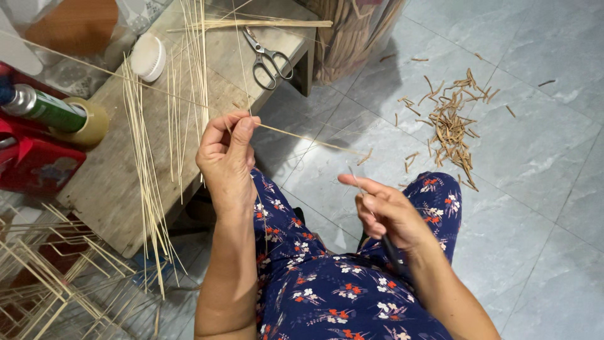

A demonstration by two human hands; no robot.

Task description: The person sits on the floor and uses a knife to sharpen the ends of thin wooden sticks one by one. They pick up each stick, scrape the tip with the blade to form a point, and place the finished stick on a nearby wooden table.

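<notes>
My left hand pinches a thin bamboo splint between thumb and fingers; the splint runs right and downward over the floor. My right hand is lower right, above my knee, fingers curled around a dark-handled tool whose thin blade points up along my forefinger. The tool's tip is a short way below the splint's far end. My lap is covered by dark blue flowered cloth.
A low wooden bench on the left carries several long bamboo splints, scissors, a white round brush, a tape roll and a green can. Bamboo shavings lie on the grey tiles. A bamboo frame sits lower left.
</notes>
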